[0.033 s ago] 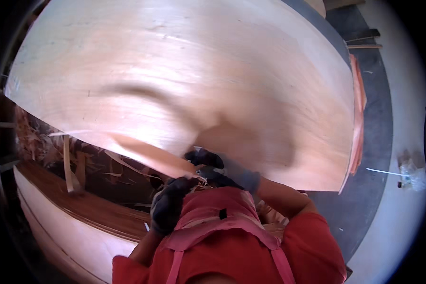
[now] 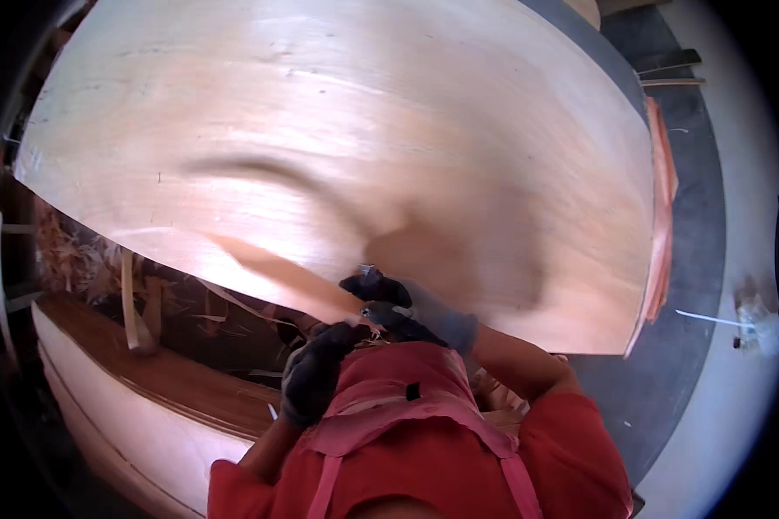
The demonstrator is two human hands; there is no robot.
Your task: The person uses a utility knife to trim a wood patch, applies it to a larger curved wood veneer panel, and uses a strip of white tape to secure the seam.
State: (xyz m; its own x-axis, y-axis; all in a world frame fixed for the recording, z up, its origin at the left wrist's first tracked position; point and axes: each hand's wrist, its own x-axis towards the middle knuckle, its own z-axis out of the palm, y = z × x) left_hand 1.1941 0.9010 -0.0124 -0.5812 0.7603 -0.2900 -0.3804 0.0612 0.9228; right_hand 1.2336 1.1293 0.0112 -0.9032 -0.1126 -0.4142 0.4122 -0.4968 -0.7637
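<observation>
A narrow reddish veneer strip (image 2: 290, 277) reaches from my hands out to the left over the near edge of a large pale wood sheet (image 2: 337, 112); its far end is blurred. My left hand (image 2: 312, 381), in a dark glove, is closed at the strip's near end, low and close to the apron. Just right of it, my gloved right hand (image 2: 394, 316) has its fingers curled by the same end. A small silvery bit (image 2: 368, 269) shows at its upper fingers; what this hand grips is hidden.
Wood shavings and scraps (image 2: 69, 251) lie in a dark gap at the left. Below runs a stack of brown boards (image 2: 173, 376) with a pale side. Reddish veneer edges (image 2: 660, 208) stick out right of the sheet. A clear plastic bundle (image 2: 760, 324) lies far right.
The strip's far end has swung slightly upward over the sheet. Both hands stay in nearly the same place, and the whole view has shifted a little.
</observation>
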